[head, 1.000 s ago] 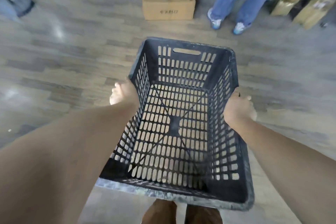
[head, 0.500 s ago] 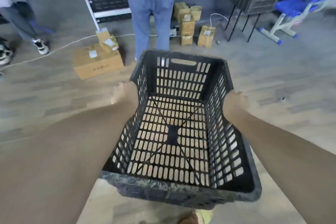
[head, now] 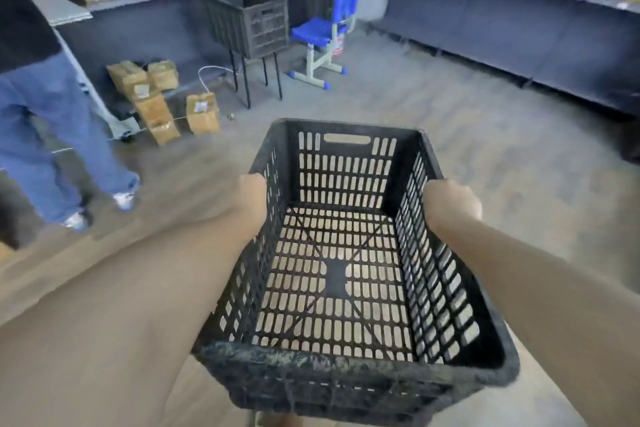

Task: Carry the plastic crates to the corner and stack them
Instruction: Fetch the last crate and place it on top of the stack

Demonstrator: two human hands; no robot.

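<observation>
An empty black plastic crate [head: 343, 371] with slotted walls and floor is held in front of me above the floor. My left hand [head: 250, 196] grips its left long side and my right hand [head: 450, 204] grips its right long side; the fingers of both are hidden behind the walls. Another dark crate [head: 249, 22] sits on a thin-legged stand near the far corner.
A blue chair [head: 323, 31] stands beside the far crate. Several cardboard boxes [head: 156, 97] are piled by the left shelving. A person in jeans [head: 45, 135] stands at the left. Dark shelves [head: 519, 21] line the right wall.
The view has swung right and up: the person and boxes have shifted left, and the corner with chair and shelves has come into view. Both hands still hold the crate.
</observation>
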